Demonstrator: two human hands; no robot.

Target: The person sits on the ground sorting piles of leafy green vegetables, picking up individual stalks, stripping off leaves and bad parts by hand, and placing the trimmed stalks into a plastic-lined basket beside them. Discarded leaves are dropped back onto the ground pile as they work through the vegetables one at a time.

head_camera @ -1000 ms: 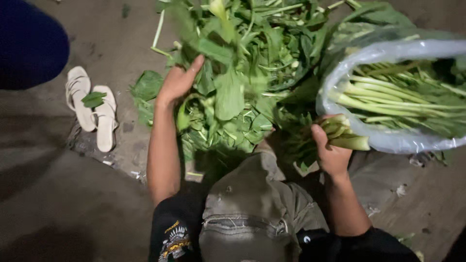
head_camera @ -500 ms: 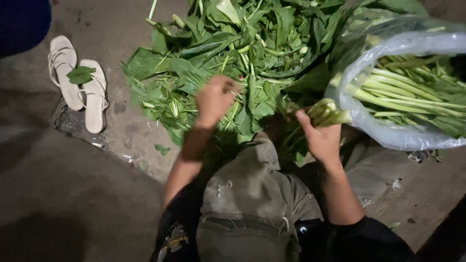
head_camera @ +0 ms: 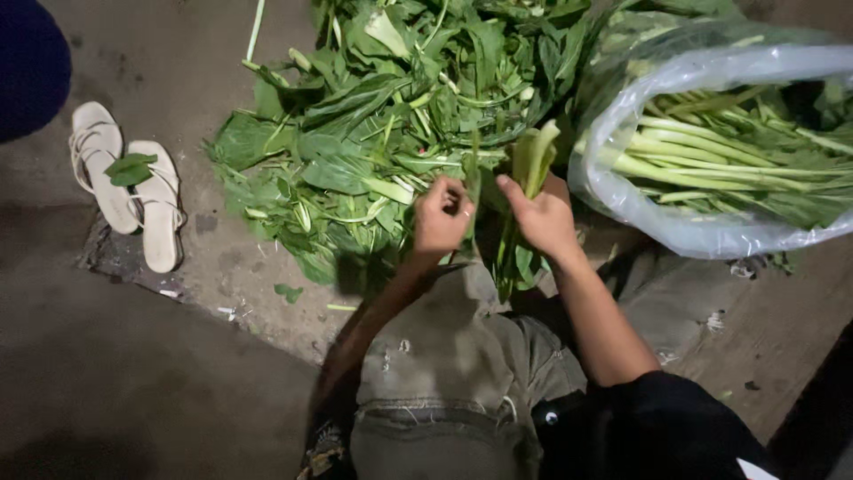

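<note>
My right hand [head_camera: 544, 218] grasping a limp, pale-stalked leafy green bunch [head_camera: 526, 191], stalks up, leaves hanging, my left hand [head_camera: 440, 218] pinching a leaf.

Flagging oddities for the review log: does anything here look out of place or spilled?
Yes. A loose green leaf lies on top of the pale sandals, away from the pile of greens. Small leaf scraps are also scattered on the bare ground beside the pile.

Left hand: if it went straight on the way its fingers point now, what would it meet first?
The left hand points up and slightly right, so it would probably first meet the leafy stalk that the right hand holds, then the loose pile of greens behind. Depth is unclear from above.
</note>
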